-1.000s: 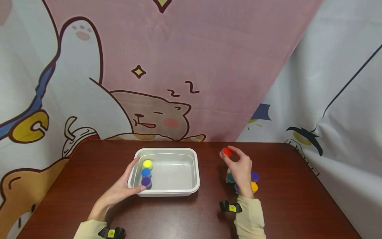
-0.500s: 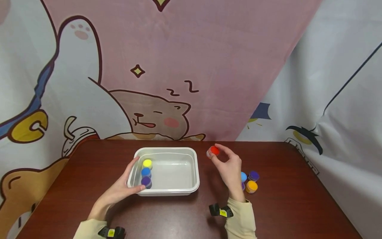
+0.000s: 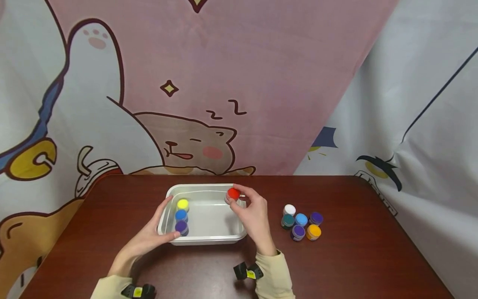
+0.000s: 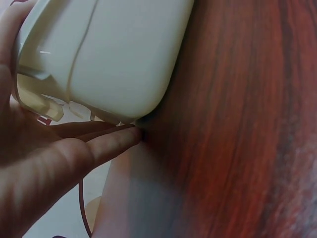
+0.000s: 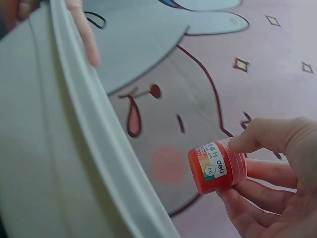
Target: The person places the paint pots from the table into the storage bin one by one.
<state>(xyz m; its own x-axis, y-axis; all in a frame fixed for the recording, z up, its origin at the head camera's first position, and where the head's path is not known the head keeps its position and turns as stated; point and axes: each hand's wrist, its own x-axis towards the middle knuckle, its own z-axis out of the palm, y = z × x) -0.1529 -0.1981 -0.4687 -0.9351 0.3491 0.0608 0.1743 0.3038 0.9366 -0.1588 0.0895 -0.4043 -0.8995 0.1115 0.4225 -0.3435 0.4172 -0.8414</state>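
Note:
A red paint jar (image 3: 232,194) is pinched between the thumb and fingers of my right hand (image 3: 257,218), over the right part of a white plastic tray (image 3: 205,239). In the right wrist view the jar (image 5: 212,166) lies tilted, its label visible. My left hand (image 3: 149,234) holds the tray's left end, the thumb over the near rim. Seen from the left wrist, fingers (image 4: 111,146) lie against the tray's outer wall (image 4: 131,54), low by the table. Inside the tray, yellow (image 3: 183,204), blue (image 3: 181,215) and purple (image 3: 181,228) jars stand in a row along the left side.
Right of the tray, several paint jars stand grouped: white (image 3: 289,210), dark green (image 3: 287,221), light blue (image 3: 301,219), orange (image 3: 313,232) and purple ones (image 3: 298,232). The brown wooden table (image 3: 358,257) ends at a printed curtain (image 3: 269,83) behind.
My right hand has carried the red paint jar leftward from beside the jar group to above the tray, uncovering the group. The left hand stays on the tray.

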